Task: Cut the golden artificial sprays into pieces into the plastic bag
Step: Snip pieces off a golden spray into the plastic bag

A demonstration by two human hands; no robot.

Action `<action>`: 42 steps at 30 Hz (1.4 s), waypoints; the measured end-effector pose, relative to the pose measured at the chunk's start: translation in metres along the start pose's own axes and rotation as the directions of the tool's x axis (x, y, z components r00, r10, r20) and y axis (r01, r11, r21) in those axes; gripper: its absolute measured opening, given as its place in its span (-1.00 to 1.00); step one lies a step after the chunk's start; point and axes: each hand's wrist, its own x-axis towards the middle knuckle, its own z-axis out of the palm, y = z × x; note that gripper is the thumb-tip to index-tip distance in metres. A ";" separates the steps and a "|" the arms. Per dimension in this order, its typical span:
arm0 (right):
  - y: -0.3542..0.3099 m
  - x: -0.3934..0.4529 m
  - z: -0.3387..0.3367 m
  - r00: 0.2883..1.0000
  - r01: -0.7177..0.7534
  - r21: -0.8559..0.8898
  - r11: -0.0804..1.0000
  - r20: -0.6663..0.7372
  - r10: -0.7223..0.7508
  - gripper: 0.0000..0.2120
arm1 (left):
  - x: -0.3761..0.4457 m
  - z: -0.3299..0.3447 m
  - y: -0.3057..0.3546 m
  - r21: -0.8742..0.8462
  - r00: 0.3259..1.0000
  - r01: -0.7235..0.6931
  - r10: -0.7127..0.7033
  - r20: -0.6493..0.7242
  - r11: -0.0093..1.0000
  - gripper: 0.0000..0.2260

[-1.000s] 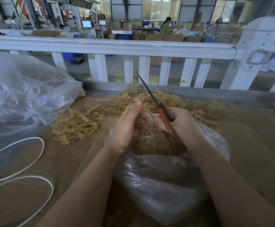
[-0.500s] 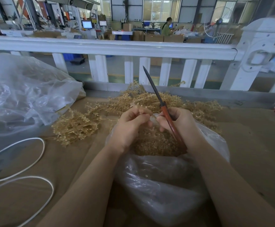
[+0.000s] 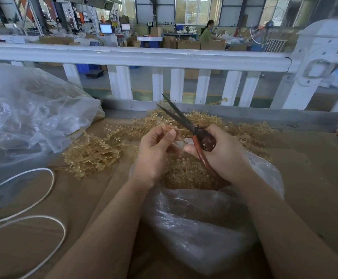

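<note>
While both grips (image 3: 154, 152) (image 3: 222, 152) clench spray (image 3: 169, 127) and scissors (image 3: 186, 122), cut pieces (image 3: 186, 176) fill the plastic bag (image 3: 194, 228).

Your golden artificial sprays (image 3: 95, 152) lie heaped on the brown table behind the clear plastic bag (image 3: 200, 222). The bag sits open in front of you, crumpled, with cut golden pieces (image 3: 188, 176) piled inside its mouth.
</note>
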 end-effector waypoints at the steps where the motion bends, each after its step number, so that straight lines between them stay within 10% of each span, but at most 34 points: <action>1: 0.001 0.000 0.000 1.000 0.016 -0.047 0.999 -0.004 -0.017 -0.39 | 0.000 0.000 -0.001 0.000 1.000 -0.001 0.001 -0.002 1.000 -0.86; 21: 0.011 -0.002 -0.003 0.991 0.122 -0.315 0.941 -0.016 -0.134 -0.31 | 0.000 -0.001 -0.002 0.134 0.997 -0.078 0.080 -0.013 0.988 -0.88; 42: 0.007 -0.005 -0.005 0.997 0.062 -0.158 0.985 0.061 -0.053 -0.54 | 0.001 -0.004 -0.002 0.058 0.996 -0.048 0.043 0.078 0.997 -0.87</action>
